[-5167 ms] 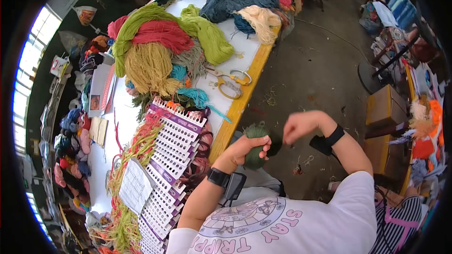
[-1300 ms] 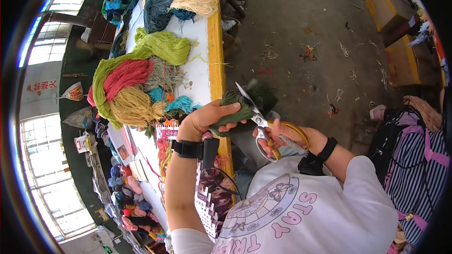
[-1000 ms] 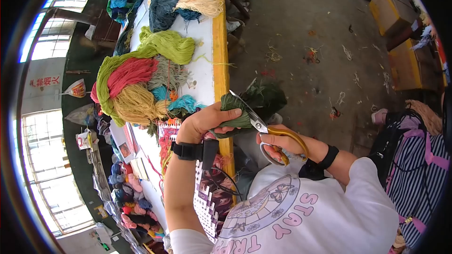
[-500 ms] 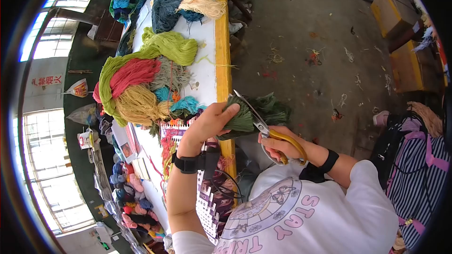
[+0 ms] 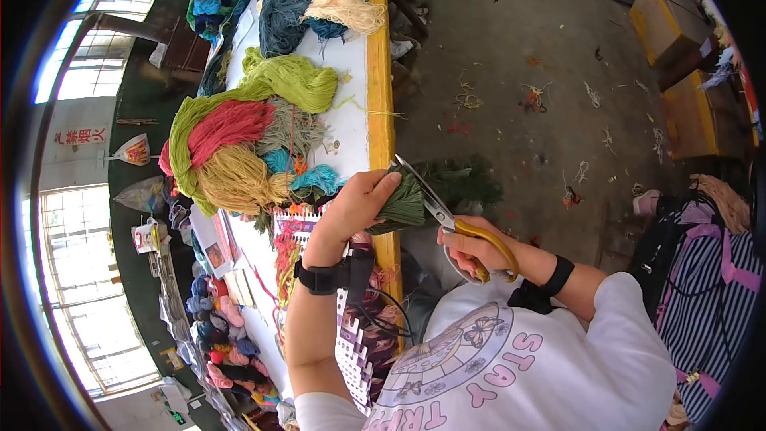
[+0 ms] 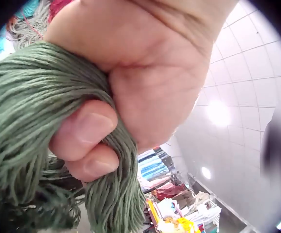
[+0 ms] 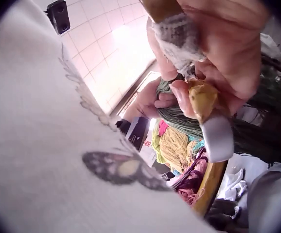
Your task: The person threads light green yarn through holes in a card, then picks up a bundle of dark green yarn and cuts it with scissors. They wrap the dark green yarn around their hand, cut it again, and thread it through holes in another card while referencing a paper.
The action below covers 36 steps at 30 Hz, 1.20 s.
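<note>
The left hand [image 5: 355, 206] grips the green yarn bundle [image 5: 407, 201] beside the table edge [image 5: 381, 124] — the right hand [image 5: 471, 243] holds scissors [image 5: 447, 219], blades against it; the cut looks unfinished.

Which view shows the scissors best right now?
The head view: the scissors show whole, blades against the green yarn, yellow handles in the right hand. The right wrist view shows only part of a handle, close up. The left wrist view shows none of them.

Worktop [image 5: 351, 124] clutter, yarn heaps
Lime skein [image 5: 291, 80], red skein [image 5: 227, 124], yellow skein [image 5: 231, 179] piled together; purple-edged punched cards [image 5: 351, 355] near yellow edge.
</note>
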Motion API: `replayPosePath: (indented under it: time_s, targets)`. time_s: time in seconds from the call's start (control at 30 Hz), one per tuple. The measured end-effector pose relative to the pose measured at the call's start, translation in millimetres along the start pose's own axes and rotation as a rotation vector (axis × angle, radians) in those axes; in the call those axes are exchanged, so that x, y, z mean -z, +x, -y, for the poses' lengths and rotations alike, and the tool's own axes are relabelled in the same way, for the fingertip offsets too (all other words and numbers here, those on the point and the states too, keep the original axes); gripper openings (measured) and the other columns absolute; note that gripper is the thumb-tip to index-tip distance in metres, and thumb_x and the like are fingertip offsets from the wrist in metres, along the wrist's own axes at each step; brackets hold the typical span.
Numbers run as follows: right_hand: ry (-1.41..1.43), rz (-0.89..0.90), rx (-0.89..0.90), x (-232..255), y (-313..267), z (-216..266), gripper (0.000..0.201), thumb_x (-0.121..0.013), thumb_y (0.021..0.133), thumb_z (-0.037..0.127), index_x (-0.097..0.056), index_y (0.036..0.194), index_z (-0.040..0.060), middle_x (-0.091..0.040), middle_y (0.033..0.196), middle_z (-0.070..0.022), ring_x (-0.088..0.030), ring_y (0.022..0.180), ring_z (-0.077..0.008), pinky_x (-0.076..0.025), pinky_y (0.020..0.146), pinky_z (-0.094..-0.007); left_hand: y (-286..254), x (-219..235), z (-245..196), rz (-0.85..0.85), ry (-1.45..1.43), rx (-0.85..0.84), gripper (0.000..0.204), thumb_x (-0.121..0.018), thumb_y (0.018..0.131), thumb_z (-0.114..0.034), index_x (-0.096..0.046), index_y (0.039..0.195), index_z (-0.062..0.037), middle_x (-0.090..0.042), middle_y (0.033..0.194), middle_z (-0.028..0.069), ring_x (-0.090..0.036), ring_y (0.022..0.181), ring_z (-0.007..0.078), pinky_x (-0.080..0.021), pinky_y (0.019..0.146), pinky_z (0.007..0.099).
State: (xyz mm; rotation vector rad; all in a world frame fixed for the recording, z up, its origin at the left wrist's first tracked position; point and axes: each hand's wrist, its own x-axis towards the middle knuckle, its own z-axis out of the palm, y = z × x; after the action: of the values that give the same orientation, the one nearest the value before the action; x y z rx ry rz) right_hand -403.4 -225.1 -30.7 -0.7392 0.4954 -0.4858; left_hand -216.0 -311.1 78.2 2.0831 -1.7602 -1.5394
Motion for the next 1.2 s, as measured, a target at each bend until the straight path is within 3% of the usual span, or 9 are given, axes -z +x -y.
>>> replayPosePath:
  time_s: [0.1,0.33,0.43,0.57,0.67,0.8,1.03,1.13,1.2]
  targets:
    - [0.142,0.038,0.155,-8.2,6.3,-5.9,0.035,-0.046,0.088,0.037,-0.045,0.092,0.0022,-0.045,0.056,0.0001,-0.043,0.042,-0.0077,-0.036,0.040,-0.0212,-0.6,-10.9,5.6,0.054,0.294,-0.250,0.034,-0.046,0.089,-0.027,-0.053,0.079,0.0047,-0.050,0.056,0.0096,-0.048,0.053,0.0138,-0.041,0.052,0.0305]
    - [-0.040,-0.042,0.001,-1.6,1.6,7.7,0.037,-0.042,0.090,0.038,-0.047,0.094,0.0015,-0.047,0.057,-0.0020,-0.045,0.046,-0.0077,-0.038,0.045,-0.0207,2.4,-4.3,4.5,0.106,0.096,-0.105,0.034,-0.044,0.090,-0.029,-0.055,0.084,0.0025,-0.055,0.064,0.0073,-0.050,0.054,0.0115,-0.042,0.051,0.0269]
    - [0.133,-0.031,0.013,6.1,-4.4,8.6,0.040,-0.042,0.089,0.042,-0.047,0.096,0.0026,-0.047,0.063,-0.0003,-0.046,0.048,-0.0076,-0.035,0.043,-0.0209,4.0,-0.2,4.8,-0.068,-0.197,0.058,0.034,-0.042,0.091,-0.031,-0.056,0.088,-0.0005,-0.056,0.067,0.0039,-0.048,0.052,0.0084,-0.040,0.047,0.0210]
    - [0.170,0.189,-0.061,23.7,-16.4,-2.8,0.071,-0.033,0.077,0.066,-0.041,0.110,0.0031,-0.049,0.074,-0.0023,-0.050,0.064,-0.0111,-0.042,0.055,-0.0253,3.4,14.0,15.6,0.036,-0.555,-0.015,0.034,-0.041,0.091,-0.032,-0.056,0.084,-0.0022,-0.051,0.063,-0.0006,-0.044,0.048,0.0043,-0.033,0.039,0.0168]
    - [0.165,0.230,-0.029,15.4,-5.3,-4.5,0.073,-0.034,0.076,0.067,-0.040,0.111,0.0038,-0.049,0.077,-0.0027,-0.050,0.067,-0.0115,-0.043,0.060,-0.0255,1.2,2.6,10.0,0.119,-0.347,0.002,0.033,-0.044,0.090,-0.031,-0.056,0.096,-0.0004,-0.054,0.065,-0.0025,-0.044,0.047,0.0034,-0.033,0.038,0.0167]
    - [0.319,0.211,0.045,6.0,4.0,3.2,0.071,-0.034,0.077,0.067,-0.040,0.109,0.0040,-0.047,0.079,-0.0029,-0.048,0.067,-0.0109,-0.041,0.061,-0.0246,-1.0,-3.4,5.9,0.145,-0.208,-0.086,0.031,-0.043,0.091,-0.025,-0.059,0.091,0.0017,-0.054,0.063,-0.0026,-0.044,0.046,0.0031,-0.033,0.040,0.0170]
    - [0.288,0.073,-0.012,-6.5,-5.6,15.1,0.047,-0.036,0.089,0.047,-0.047,0.092,0.0017,-0.044,0.055,0.0007,-0.043,0.042,-0.0066,-0.034,0.038,-0.0199,4.4,-2.1,15.6,0.139,0.018,-0.267,0.031,-0.043,0.090,-0.026,-0.058,0.088,0.0006,-0.055,0.067,0.0006,-0.049,0.061,0.0039,-0.038,0.046,0.0182]
    - [0.139,-0.068,0.067,0.0,-8.7,29.0,0.041,-0.038,0.091,0.040,-0.050,0.085,0.0018,-0.044,0.052,-0.0001,-0.041,0.040,-0.0064,-0.032,0.038,-0.0195,2.0,-6.0,14.2,0.061,-0.396,-0.192,0.036,-0.041,0.091,-0.035,-0.056,0.088,-0.0021,-0.051,0.061,-0.0013,-0.046,0.050,0.0060,-0.037,0.041,0.0206]
    - [0.086,-0.317,0.231,14.5,-2.7,36.2,0.035,-0.046,0.088,0.038,-0.050,0.090,0.0033,-0.046,0.054,-0.0007,-0.043,0.043,-0.0061,-0.034,0.040,-0.0209,5.6,-3.0,14.9,0.075,-0.623,-0.195,0.062,-0.028,0.086,-0.058,-0.054,0.098,-0.0027,-0.049,0.059,0.0000,-0.042,0.046,0.0089,-0.037,0.048,0.0230]
